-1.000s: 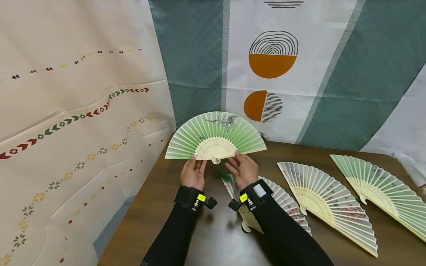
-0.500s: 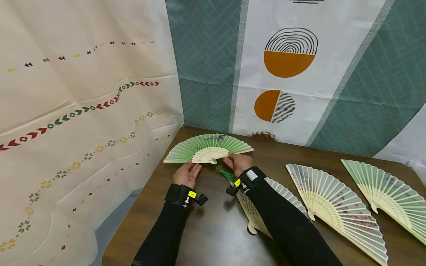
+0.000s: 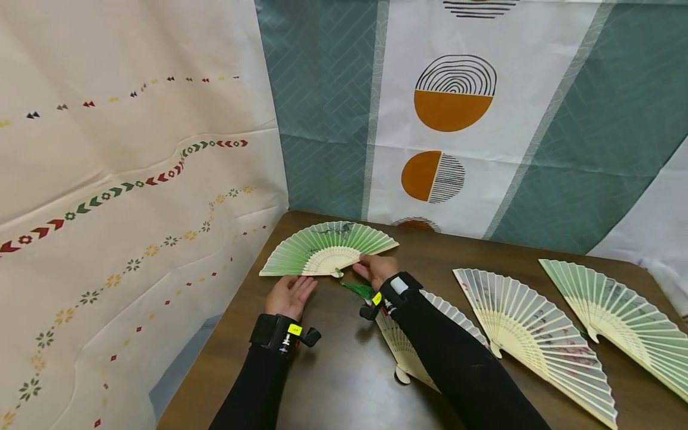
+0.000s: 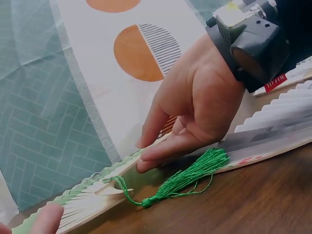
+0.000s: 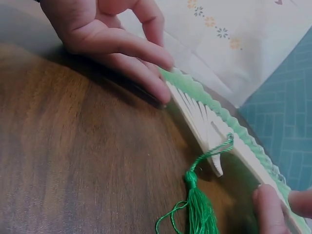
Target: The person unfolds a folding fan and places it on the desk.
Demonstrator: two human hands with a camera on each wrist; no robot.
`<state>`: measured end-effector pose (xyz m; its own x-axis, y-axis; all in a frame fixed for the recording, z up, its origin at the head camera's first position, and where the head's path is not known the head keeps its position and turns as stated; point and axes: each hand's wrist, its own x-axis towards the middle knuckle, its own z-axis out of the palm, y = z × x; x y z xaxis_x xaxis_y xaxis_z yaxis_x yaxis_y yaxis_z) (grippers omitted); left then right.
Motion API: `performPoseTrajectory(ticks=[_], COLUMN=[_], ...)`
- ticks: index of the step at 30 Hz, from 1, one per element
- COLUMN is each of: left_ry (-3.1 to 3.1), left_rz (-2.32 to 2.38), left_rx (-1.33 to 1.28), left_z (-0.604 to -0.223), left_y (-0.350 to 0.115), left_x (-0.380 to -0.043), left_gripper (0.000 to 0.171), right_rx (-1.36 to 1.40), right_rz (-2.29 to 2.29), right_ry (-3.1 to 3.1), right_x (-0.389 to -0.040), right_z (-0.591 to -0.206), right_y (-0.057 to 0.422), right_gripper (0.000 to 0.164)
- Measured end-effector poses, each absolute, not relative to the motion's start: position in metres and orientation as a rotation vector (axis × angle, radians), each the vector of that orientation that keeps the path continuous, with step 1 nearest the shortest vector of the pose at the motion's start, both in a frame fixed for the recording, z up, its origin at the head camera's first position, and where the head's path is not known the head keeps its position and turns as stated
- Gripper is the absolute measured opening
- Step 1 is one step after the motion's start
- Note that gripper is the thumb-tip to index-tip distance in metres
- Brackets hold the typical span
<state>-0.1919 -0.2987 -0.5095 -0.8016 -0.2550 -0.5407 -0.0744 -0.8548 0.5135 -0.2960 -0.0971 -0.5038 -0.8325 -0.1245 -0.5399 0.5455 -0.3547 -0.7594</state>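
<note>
A green folding fan (image 3: 328,248), spread wide, lies at the back left of the table. Thumb and fingers of my right hand (image 3: 379,269) pinch its right edge. At the left part of the near edge is my left hand (image 3: 292,295), palm up, with fairly straight fingers touching the fan. In the right wrist view, the fingers (image 5: 131,48) of that hand meet the fan's edge, though the exact contact is partly hidden. From the fan's pivot a green tassel (image 4: 190,180) trails onto the wood. Behind my right forearm, a pale fan (image 3: 405,346) is partly covered.
Two more spread fans stand in a row to the right, a grey-white one (image 3: 532,334) and a green one (image 3: 618,316). They rest on the brown wooden table (image 3: 333,382). Patterned cloths hang behind it (image 3: 322,119) and along its left side (image 3: 134,197).
The green fan, held up facing me a second ago, has come down and back onto the table. Both hands lowered with it; my left thumb has slid off its face.
</note>
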Motion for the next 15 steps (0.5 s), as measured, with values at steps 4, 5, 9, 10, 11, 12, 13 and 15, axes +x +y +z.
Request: performPoseTrajectory(ticks=[4, 5, 9, 10, 11, 12, 13, 15], left_ry=[-0.793, -0.793, -0.828, -0.841, -0.857, -0.882, -0.906, -0.963], left_rz=[-2.803, -2.807, -2.808, -2.806, -2.806, -2.801, -2.799, -2.792], left_rx=[0.946, 0.944, 0.946, 0.939, 0.932, 0.93, 0.927, 0.925], left_z=[-0.511, -0.511, -0.513, -0.513, -0.513, -0.513, -0.514, -0.514], left_y=[-0.302, -0.303, -0.302, -0.303, -0.304, -0.304, -0.306, -0.307], left_x=[-0.191, -0.191, -0.193, -0.192, -0.19, -0.189, -0.188, -0.186], left_gripper=[0.061, 0.061, 0.059, 0.06, 0.061, 0.061, 0.062, 0.063], right_rx=[0.568, 0.571, 0.569, 0.567, 0.561, 0.552, 0.541, 0.515], right_rz=[-2.221, -2.221, -2.22, -2.216, -2.217, -2.217, -2.217, -2.217], right_ry=[1.474, 1.479, 1.504, 1.509, 1.511, 1.512, 1.511, 1.51], right_x=[-0.296, -0.296, -0.295, -0.294, -0.293, -0.292, -0.292, -0.29], right_z=[-0.506, -0.506, -0.504, -0.503, -0.502, -0.501, -0.5, -0.498], right_y=[-0.094, -0.092, -0.084, -0.083, -0.083, -0.083, -0.082, -0.081], right_gripper=[0.046, 0.047, 0.055, 0.057, 0.059, 0.06, 0.061, 0.063])
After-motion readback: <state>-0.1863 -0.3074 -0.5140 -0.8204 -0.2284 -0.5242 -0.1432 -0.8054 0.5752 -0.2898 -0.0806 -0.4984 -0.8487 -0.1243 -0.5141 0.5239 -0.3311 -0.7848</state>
